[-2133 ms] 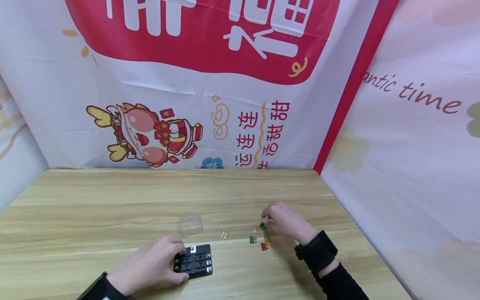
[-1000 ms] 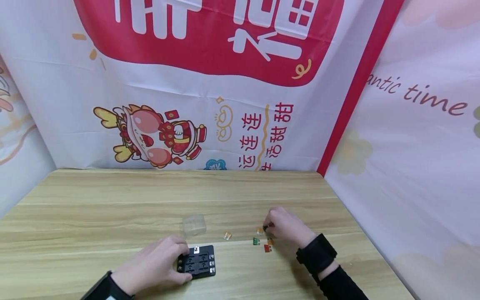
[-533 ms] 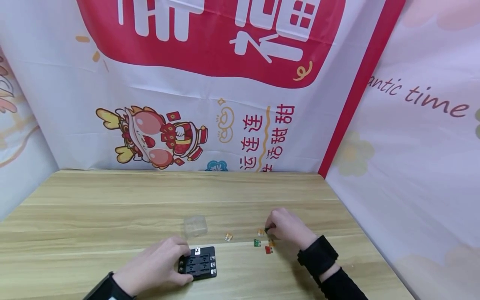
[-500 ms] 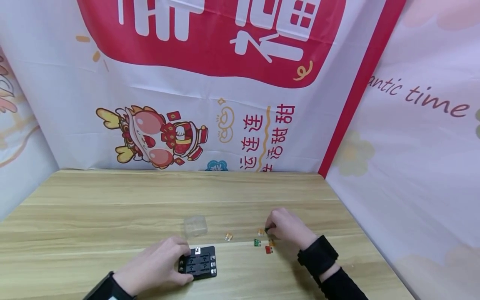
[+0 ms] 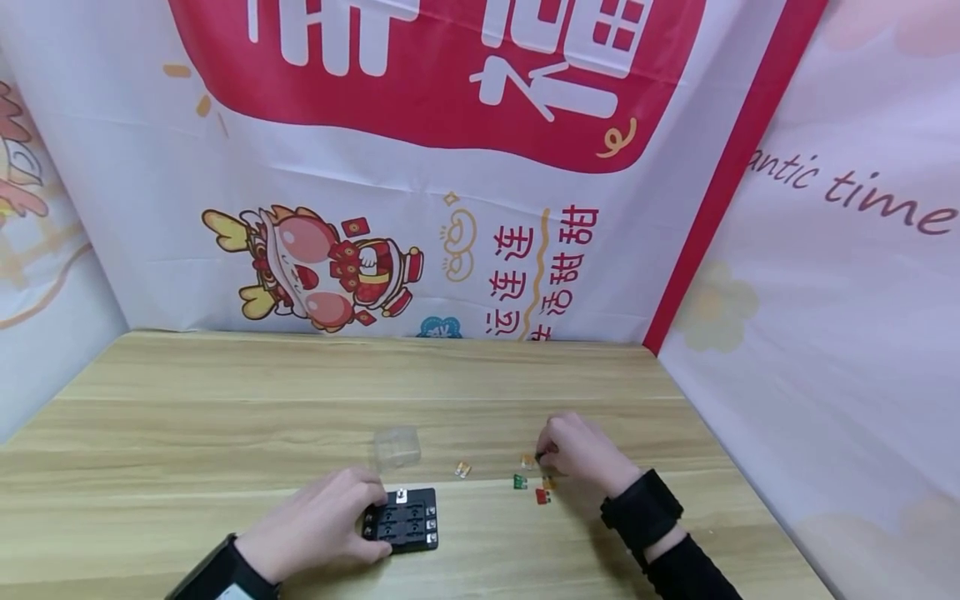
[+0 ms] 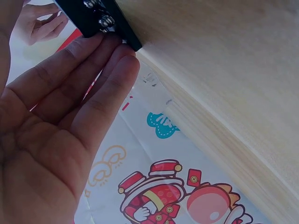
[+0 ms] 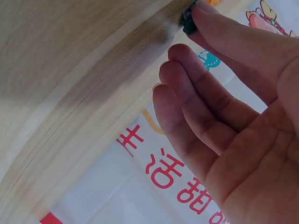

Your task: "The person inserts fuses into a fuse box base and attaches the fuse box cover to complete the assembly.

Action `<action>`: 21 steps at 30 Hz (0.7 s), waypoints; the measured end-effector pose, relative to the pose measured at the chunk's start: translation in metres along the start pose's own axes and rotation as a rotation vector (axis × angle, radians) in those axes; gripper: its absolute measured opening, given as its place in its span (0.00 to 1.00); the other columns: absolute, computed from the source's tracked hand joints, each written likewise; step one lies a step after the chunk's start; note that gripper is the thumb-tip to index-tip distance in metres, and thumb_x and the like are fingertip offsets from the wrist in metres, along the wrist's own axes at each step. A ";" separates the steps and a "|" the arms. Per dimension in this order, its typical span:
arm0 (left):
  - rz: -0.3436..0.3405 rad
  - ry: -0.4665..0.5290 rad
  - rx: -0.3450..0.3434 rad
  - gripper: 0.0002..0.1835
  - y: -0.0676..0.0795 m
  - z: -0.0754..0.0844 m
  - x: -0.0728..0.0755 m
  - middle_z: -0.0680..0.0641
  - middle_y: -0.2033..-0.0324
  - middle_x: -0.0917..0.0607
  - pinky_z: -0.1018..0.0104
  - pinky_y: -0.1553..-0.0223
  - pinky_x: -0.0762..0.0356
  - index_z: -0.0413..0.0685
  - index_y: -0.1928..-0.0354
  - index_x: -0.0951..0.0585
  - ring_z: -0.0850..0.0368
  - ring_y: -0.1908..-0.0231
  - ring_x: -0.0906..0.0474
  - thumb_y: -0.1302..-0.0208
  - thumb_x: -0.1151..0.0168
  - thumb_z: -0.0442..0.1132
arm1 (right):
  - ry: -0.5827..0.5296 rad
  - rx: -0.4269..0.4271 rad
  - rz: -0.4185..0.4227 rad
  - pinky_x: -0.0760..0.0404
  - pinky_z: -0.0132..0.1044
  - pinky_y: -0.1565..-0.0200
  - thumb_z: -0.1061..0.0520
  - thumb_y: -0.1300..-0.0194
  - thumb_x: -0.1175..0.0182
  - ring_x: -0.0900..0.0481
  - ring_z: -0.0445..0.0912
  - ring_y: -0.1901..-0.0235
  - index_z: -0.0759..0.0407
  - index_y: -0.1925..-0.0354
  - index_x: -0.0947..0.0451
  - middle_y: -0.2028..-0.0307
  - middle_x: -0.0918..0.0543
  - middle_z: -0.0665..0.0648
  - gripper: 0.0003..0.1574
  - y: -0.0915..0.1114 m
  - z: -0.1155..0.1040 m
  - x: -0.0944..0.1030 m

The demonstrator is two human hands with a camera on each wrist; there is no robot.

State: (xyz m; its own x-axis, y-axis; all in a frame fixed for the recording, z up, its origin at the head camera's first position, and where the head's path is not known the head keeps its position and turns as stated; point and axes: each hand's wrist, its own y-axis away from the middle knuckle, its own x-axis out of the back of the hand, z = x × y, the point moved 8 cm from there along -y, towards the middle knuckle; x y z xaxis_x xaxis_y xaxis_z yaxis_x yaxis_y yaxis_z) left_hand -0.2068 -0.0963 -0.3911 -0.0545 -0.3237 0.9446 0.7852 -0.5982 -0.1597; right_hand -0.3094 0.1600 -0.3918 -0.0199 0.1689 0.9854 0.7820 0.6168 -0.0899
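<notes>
A black fuse block [image 5: 405, 521] with metal screw terminals along its edges lies on the table. My left hand [image 5: 322, 525] grips its left side, thumb at the near edge and fingers at the far one. Seen from the left wrist, fingertips meet the edge of the fuse block [image 6: 114, 21]. Over to the right, my right hand [image 5: 581, 450] pinches a green blade fuse [image 7: 188, 22] between thumb and index finger, low over the wood. Around it lie another green blade fuse [image 5: 520, 482], a red blade fuse [image 5: 542, 497] and orange ones [image 5: 527, 460], one partly hidden by the hand.
A clear plastic cover [image 5: 397, 447] stands beyond the fuse block. One orange blade fuse [image 5: 462, 470] lies apart, between the block and the other fuses. Printed cloth [image 5: 465, 192] hangs at the table's back edge and along the right side.
My right fingers have come together on the green blade fuse, which lay on the table about two seconds ago. The left hand keeps its grip on the fuse block. The head view has shifted slightly.
</notes>
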 end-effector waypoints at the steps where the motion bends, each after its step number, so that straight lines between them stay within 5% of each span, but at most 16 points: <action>1: -0.002 -0.002 -0.001 0.21 0.000 0.000 0.000 0.59 0.69 0.25 0.71 0.71 0.31 0.51 0.68 0.17 0.68 0.71 0.32 0.55 0.30 0.59 | 0.001 -0.004 -0.002 0.29 0.32 0.68 0.61 0.47 0.30 0.27 0.37 0.71 0.51 0.73 0.15 0.73 0.21 0.44 0.05 0.000 0.000 0.000; 21: -0.007 0.011 -0.001 0.21 0.002 0.000 0.002 0.58 0.69 0.24 0.71 0.70 0.30 0.50 0.67 0.17 0.68 0.71 0.32 0.54 0.30 0.59 | 0.022 0.011 0.004 0.29 0.30 0.69 0.61 0.48 0.30 0.28 0.37 0.71 0.52 0.71 0.15 0.72 0.24 0.45 0.05 -0.001 -0.003 0.001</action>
State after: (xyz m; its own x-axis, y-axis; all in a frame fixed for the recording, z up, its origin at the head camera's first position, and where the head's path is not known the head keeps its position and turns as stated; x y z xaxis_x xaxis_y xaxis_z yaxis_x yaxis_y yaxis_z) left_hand -0.2053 -0.0977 -0.3890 -0.0666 -0.3278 0.9424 0.7845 -0.6009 -0.1536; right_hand -0.3083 0.1576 -0.3904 -0.0031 0.1545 0.9880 0.7749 0.6248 -0.0953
